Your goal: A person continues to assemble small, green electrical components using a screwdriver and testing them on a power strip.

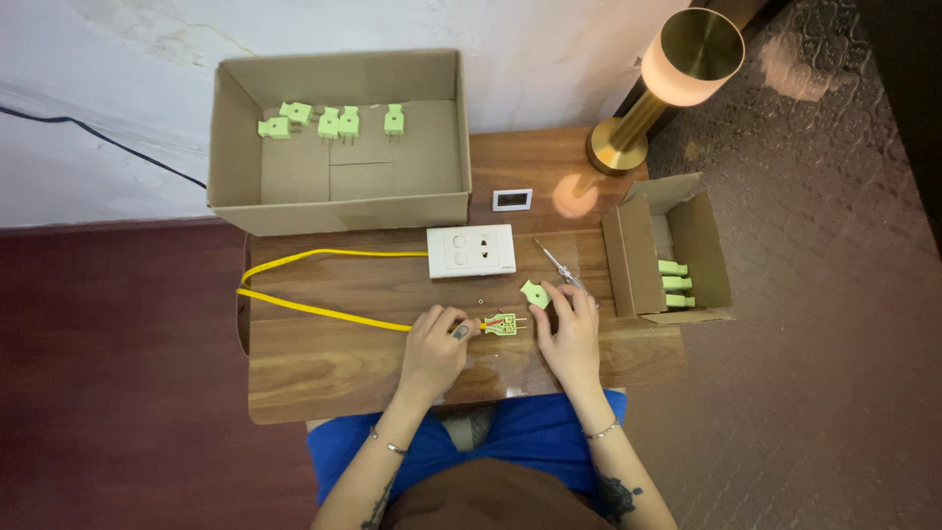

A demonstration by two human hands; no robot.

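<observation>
1. The left hand (439, 339) is pinching the yellow cable (294, 304) right where it is running into the open green plug (500, 324). Its grip is closing tight on the cable end.
2. The open green plug is lying flat on the desk (324, 378), between the two hands, with its small metal parts showing.
3. The right hand (569, 329) is resting just beside the plug. Its fingertips are touching the green plug cover (535, 292), and its grip is staying loose and apart.
4. The yellow cable is looping in a smooth curve across the brown wooden desk to a white socket block (471, 250).
5. A thin screwdriver (559, 267) is lying near the right hand.
6. A big cardboard box (339, 211) is holding more green plugs (339, 122).
7. A small cardboard box (706, 245) is lying on its side with green plug parts (673, 284) inside.
8. A shiny gold lamp (677, 69) is glowing at the desk corner.
</observation>
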